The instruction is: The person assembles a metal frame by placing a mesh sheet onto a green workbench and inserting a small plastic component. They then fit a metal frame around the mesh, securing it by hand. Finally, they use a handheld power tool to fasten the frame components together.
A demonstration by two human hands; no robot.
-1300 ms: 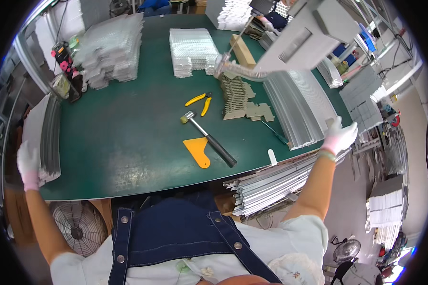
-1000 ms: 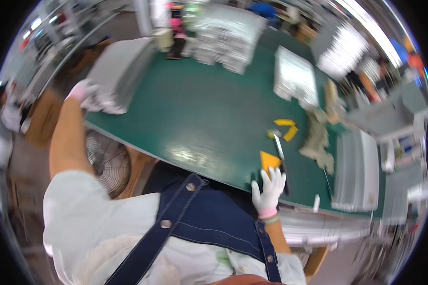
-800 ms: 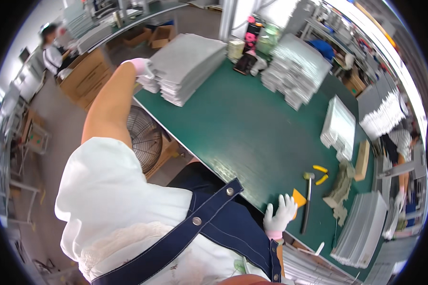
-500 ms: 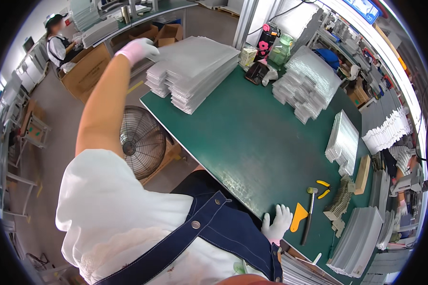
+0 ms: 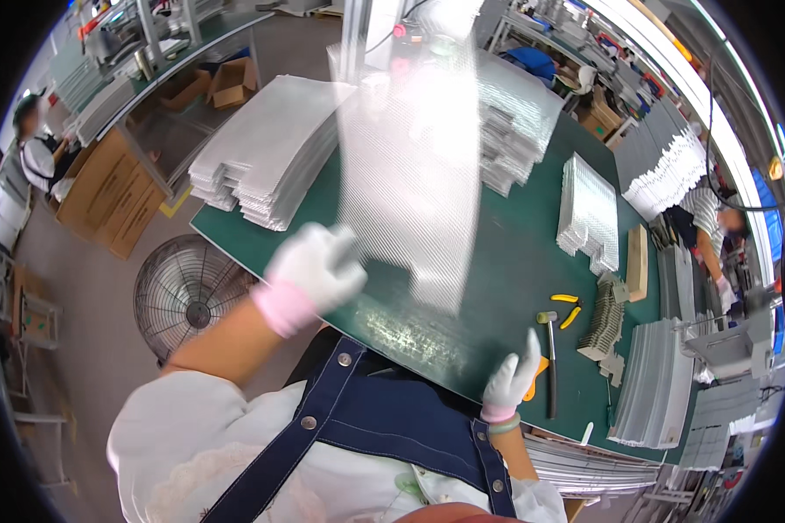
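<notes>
My left hand [image 5: 318, 272], in a white glove with a pink cuff, has its fingers closed at the lower left edge of a silvery, finely textured sheet [image 5: 410, 183]. The sheet is tilted up over the green table, blurred by motion, with a notch in its near end. Bottles show faintly through its far part. My right hand [image 5: 513, 379], gloved alike, is raised with outstretched fingers and nothing in it. Beside it lie a yellow scraper [image 5: 536, 379], partly hidden by the hand, and a hammer [image 5: 550, 366]. A stack of similar sheets [image 5: 275, 131] rests at the table's far left.
More sheet stacks lie on the green table [image 5: 515, 253], including a smaller stack [image 5: 589, 209] at right. Yellow-handled pliers [image 5: 569, 310], a wooden block [image 5: 638, 261] and grey metal pieces [image 5: 604, 322] are near it. A floor fan [image 5: 192, 296] stands left; people work farther off.
My left hand has come back from the far-left stack toward me, with a sheet now over the table. My right hand has lifted from the table edge. The view has turned rightward.
</notes>
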